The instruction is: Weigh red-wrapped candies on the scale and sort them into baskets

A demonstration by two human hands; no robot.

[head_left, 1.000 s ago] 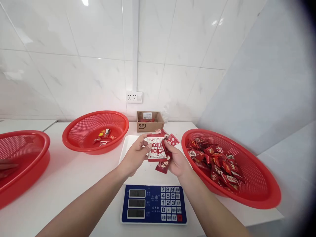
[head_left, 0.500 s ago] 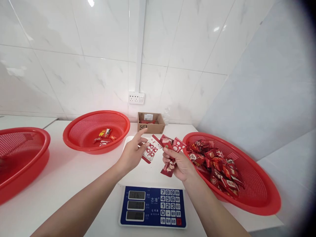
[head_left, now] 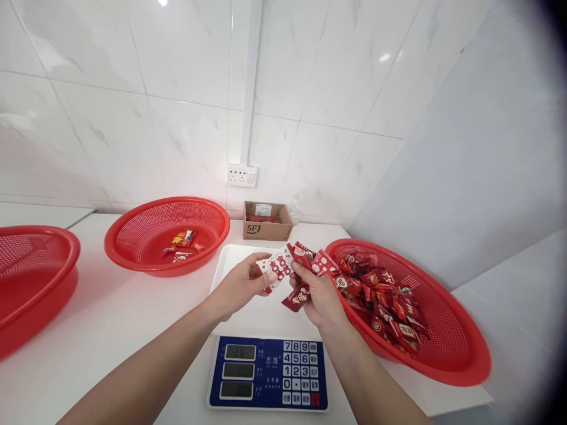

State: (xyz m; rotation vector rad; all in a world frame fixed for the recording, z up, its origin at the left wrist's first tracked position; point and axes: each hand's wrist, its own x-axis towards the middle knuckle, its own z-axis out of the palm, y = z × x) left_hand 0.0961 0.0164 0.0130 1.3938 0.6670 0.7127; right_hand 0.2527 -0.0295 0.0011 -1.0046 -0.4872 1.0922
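My left hand (head_left: 243,284) pinches the left side of a white packet with red print (head_left: 280,265), thumb on its face. Several dark red candy packets (head_left: 325,263) fan out from my right hand (head_left: 322,293), whose thumb also presses at the white packet's right edge. Both hands are held above the white pan (head_left: 252,319) of a weighing scale, whose blue panel (head_left: 268,373) faces me. Close by my right hand, a red basket (head_left: 465,348) holds a heap of red wrapped packets (head_left: 394,301).
Behind the scale stands a small cardboard box (head_left: 269,232) with red packets inside. A red basket (head_left: 168,206) with a few packets sits back left, and another red basket (head_left: 39,283) is cut off at the left edge. A wall socket (head_left: 242,176) is above the box.
My left hand's raised fingers have curled in behind the white packet, which has tilted and come closer to the right hand's packets. The whole view has shifted slightly.
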